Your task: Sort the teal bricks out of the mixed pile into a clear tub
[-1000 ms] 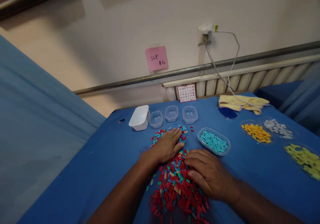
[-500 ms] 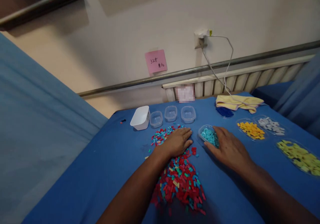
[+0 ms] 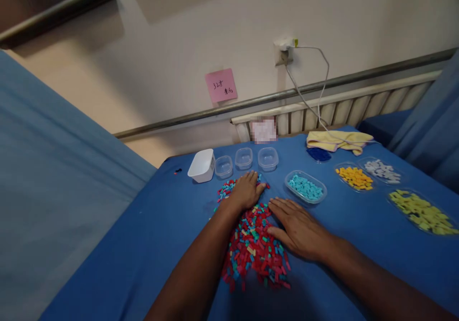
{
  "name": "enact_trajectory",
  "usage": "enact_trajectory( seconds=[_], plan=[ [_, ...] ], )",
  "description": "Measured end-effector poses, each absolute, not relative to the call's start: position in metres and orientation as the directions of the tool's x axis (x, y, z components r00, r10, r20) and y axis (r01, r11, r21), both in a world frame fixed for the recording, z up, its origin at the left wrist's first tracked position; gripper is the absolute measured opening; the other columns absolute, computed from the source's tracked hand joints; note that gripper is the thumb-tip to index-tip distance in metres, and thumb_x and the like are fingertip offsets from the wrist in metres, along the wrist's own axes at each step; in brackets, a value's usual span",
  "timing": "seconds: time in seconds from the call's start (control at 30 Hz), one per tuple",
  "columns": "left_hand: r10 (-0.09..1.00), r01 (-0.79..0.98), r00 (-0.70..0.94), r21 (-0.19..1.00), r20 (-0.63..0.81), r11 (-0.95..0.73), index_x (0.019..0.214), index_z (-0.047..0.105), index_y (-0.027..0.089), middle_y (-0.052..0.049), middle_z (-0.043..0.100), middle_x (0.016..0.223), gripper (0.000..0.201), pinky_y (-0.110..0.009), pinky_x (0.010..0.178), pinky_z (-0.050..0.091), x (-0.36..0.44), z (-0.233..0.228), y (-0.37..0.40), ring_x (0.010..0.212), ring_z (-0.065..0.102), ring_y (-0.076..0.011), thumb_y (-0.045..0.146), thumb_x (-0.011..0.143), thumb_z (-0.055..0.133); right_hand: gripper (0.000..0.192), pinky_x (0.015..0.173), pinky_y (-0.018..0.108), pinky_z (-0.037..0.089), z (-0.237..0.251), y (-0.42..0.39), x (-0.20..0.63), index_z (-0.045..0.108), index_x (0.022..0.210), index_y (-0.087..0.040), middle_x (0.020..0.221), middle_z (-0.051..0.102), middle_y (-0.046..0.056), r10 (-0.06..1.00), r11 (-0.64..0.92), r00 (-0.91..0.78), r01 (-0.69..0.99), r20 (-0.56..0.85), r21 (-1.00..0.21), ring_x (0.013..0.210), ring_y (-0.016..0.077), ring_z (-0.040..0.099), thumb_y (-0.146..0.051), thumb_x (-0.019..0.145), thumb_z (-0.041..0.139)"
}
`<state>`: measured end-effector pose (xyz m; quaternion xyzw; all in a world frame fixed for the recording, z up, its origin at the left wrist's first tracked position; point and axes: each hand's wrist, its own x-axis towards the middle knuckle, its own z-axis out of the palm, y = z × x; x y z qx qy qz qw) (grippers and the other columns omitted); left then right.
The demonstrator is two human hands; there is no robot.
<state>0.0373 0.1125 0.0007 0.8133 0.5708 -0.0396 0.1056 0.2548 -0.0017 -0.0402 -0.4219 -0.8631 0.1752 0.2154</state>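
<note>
A heap of small mixed pieces (image 3: 256,254), mostly red with some blue, green and cream ones, spreads over the blue cloth. My left hand (image 3: 247,189) lies on the heap's far part with its fingers stretched out, covering some pieces. At the heap's right edge my right hand (image 3: 296,227) rests palm down, its fingers out and thumb apart. Just beyond that hand stands a clear tub (image 3: 324,194) of turquoise pieces, untouched. I see nothing held in either hand.
Three clear tubs (image 3: 268,159) and a white tub (image 3: 202,165) line the back. To the right are containers of orange pieces (image 3: 355,178), white pieces (image 3: 382,170), yellow-green pieces (image 3: 423,211) and dark blue pieces (image 3: 318,155). A yellow cloth (image 3: 339,140) lies behind them.
My right hand has let go of the tub of turquoise pieces and moved left to the heap. My left hand has slid slightly away from me and to the left.
</note>
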Motion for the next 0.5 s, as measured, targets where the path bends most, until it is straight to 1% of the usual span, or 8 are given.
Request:
enact_trajectory(
  seconds=[0.1, 0.17, 0.23, 0.27, 0.33, 0.4, 0.43, 0.5],
  plan=[
    [0.907, 0.925, 0.379, 0.119, -0.182, -0.362, 0.177, 0.037, 0.006, -0.023, 0.027, 0.185, 0.079, -0.057, 0.143, 0.018, 0.026, 0.006, 0.078, 0.175, 0.024, -0.0369, 0.059, 0.118, 0.032, 0.061, 0.131, 0.062, 0.047, -0.042, 0.003, 0.259, 0.062, 0.163, -0.012, 0.167, 0.062, 0.02, 0.803, 0.588, -0.547, 0.663, 0.237, -0.463, 0.155, 0.039, 0.059, -0.05, 0.116, 0.051],
    [0.922, 0.93, 0.363, 0.108, -0.134, -0.351, 0.178, 0.037, 0.011, -0.02, 0.023, 0.187, 0.076, -0.061, 0.143, 0.013, 0.016, 0.012, 0.052, 0.176, 0.019, -0.0362, 0.058, 0.119, 0.029, 0.057, 0.13, 0.062, 0.048, -0.041, 0.005, 0.26, 0.064, 0.162, -0.013, 0.165, 0.064, 0.02, 0.8, 0.596, -0.54, 0.662, 0.262, -0.454, 0.154, 0.0385, 0.061, -0.045, 0.116, 0.051],
    [0.934, 0.933, 0.347, 0.135, -0.085, -0.335, 0.18, 0.035, 0.016, -0.018, 0.021, 0.188, 0.075, -0.064, 0.143, 0.014, 0.008, 0.017, 0.026, 0.177, 0.016, -0.0343, 0.06, 0.119, 0.027, 0.054, 0.129, 0.061, 0.049, -0.038, 0.005, 0.26, 0.065, 0.16, -0.015, 0.164, 0.065, 0.019, 0.775, 0.627, -0.568, 0.632, 0.278, -0.457, 0.153, 0.0373, 0.062, -0.043, 0.116, 0.051],
    [0.927, 0.923, 0.365, 0.166, -0.086, -0.348, 0.18, 0.034, 0.018, -0.017, 0.021, 0.188, 0.075, -0.063, 0.143, 0.016, 0.006, 0.019, 0.014, 0.177, 0.017, -0.0333, 0.061, 0.119, 0.026, 0.052, 0.128, 0.059, 0.05, -0.037, 0.004, 0.26, 0.067, 0.158, -0.016, 0.163, 0.067, 0.018, 0.754, 0.649, -0.594, 0.604, 0.281, -0.463, 0.151, 0.0359, 0.064, -0.043, 0.116, 0.051],
    [0.892, 0.89, 0.429, 0.234, -0.138, -0.392, 0.18, 0.035, 0.019, -0.017, 0.023, 0.187, 0.078, -0.061, 0.143, 0.02, 0.003, 0.021, -0.007, 0.176, 0.019, -0.0322, 0.065, 0.118, 0.028, 0.048, 0.125, 0.055, 0.054, -0.037, 0.002, 0.26, 0.071, 0.153, -0.019, 0.157, 0.072, 0.016, 0.711, 0.688, -0.642, 0.546, 0.288, -0.478, 0.145, 0.0326, 0.069, -0.041, 0.118, 0.047],
    [0.863, 0.87, 0.466, 0.278, -0.198, -0.406, 0.179, 0.038, 0.016, -0.018, 0.025, 0.186, 0.081, -0.058, 0.143, 0.022, 0.004, 0.022, -0.024, 0.175, 0.023, -0.0325, 0.068, 0.118, 0.03, 0.047, 0.123, 0.054, 0.056, -0.039, 0.001, 0.26, 0.074, 0.149, -0.02, 0.153, 0.074, 0.016, 0.697, 0.7, -0.649, 0.525, 0.304, -0.484, 0.141, 0.0314, 0.072, -0.039, 0.119, 0.043],
    [0.858, 0.869, 0.467, 0.29, -0.215, -0.401, 0.179, 0.039, 0.015, -0.018, 0.027, 0.186, 0.081, -0.058, 0.143, 0.022, 0.004, 0.023, -0.03, 0.175, 0.025, -0.0326, 0.068, 0.118, 0.03, 0.047, 0.123, 0.055, 0.056, -0.042, 0.001, 0.26, 0.073, 0.15, -0.02, 0.154, 0.074, 0.016, 0.701, 0.699, -0.639, 0.528, 0.316, -0.482, 0.142, 0.032, 0.071, -0.039, 0.119, 0.044],
    [0.863, 0.874, 0.456, 0.294, -0.218, -0.388, 0.178, 0.042, 0.016, -0.017, 0.032, 0.184, 0.078, -0.059, 0.143, 0.021, 0.005, 0.027, -0.041, 0.174, 0.028, -0.0327, 0.066, 0.118, 0.03, 0.049, 0.127, 0.059, 0.053, -0.047, 0.002, 0.259, 0.069, 0.156, -0.019, 0.16, 0.069, 0.017, 0.713, 0.692, -0.614, 0.543, 0.338, -0.475, 0.15, 0.0336, 0.066, -0.04, 0.118, 0.046]
  ],
)
